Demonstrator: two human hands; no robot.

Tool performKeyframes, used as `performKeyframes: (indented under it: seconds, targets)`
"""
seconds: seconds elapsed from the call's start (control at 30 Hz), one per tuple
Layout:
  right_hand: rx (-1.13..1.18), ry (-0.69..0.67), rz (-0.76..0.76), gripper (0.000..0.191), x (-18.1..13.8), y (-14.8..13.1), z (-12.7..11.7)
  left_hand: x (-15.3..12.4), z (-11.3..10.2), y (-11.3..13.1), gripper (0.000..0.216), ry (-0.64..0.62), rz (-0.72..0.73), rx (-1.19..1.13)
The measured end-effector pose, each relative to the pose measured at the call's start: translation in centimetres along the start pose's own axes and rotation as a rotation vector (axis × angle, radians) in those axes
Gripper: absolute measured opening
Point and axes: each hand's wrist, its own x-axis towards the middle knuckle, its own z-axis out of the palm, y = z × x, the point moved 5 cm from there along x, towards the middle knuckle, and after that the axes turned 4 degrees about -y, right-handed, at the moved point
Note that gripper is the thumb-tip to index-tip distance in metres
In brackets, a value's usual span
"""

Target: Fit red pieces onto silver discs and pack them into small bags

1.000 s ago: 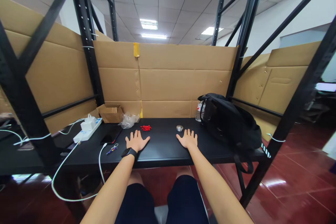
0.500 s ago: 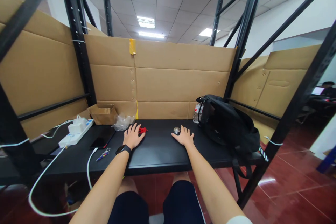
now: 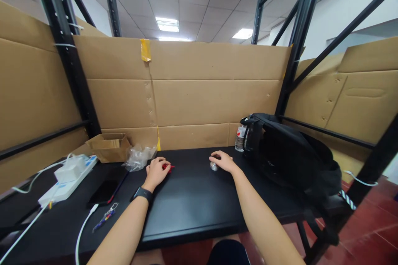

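My left hand (image 3: 156,171), a black watch on its wrist, rests on the black table (image 3: 192,198) with its fingers curled over a small pile of red pieces (image 3: 168,167). A little to the right, my right hand (image 3: 223,161) closes its fingers round a small round silver object (image 3: 213,166) that sits on the table. Part of each object is hidden under the fingers.
A black backpack (image 3: 295,153) and a water bottle (image 3: 239,137) fill the right of the table. To the left lie a crumpled clear bag (image 3: 137,157), a small cardboard box (image 3: 107,145), a dark phone (image 3: 105,190), a white power strip (image 3: 66,178) with cables, and a keyring (image 3: 105,217). Cardboard walls and black rack posts surround the table.
Both hands lay flat and open on the table; they slid forward, the left onto the red pieces and the right onto the silver object, and curled. The view moved closer.
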Motion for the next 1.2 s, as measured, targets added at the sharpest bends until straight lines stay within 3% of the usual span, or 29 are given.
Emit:
performKeyframes:
  seconds: [0.13,0.27,0.4,0.57,0.73,0.93,1.1,1.2]
  targets:
    - [-0.080,-0.061,-0.146,0.046,-0.2,-0.5,0.1,0.1,-0.9,0.6,0.022,0.051,0.026,-0.059]
    - [-0.072,-0.099,-0.141,0.047,-0.1,0.1,0.3,-0.4,-2.1,3.2,0.025,0.117,0.100,-0.282]
    - [-0.052,-0.109,-0.137,0.044,0.0,0.3,0.5,-0.4,-2.4,5.9,0.019,0.094,0.121,-0.474]
    - [-0.058,-0.087,-0.107,0.040,-0.2,0.0,0.2,1.5,-1.6,8.5,0.017,-0.022,0.193,-0.493]
    - [0.062,-0.047,-0.104,0.037,-0.3,-0.1,-0.1,1.6,-0.9,8.8,0.016,0.039,0.146,-0.466]
    - [0.523,-0.006,-0.308,0.046,1.2,-3.8,1.3,0.5,-0.8,8.3,0.013,0.097,0.144,-0.495]
    - [0.626,-0.069,-0.440,0.049,2.9,-8.7,2.6,0.7,-1.0,8.1,0.021,0.090,0.106,-0.536]
    - [0.707,-0.045,-0.417,0.049,3.0,-9.4,3.6,0.6,-1.1,8.1,0.017,0.101,0.086,-0.483]
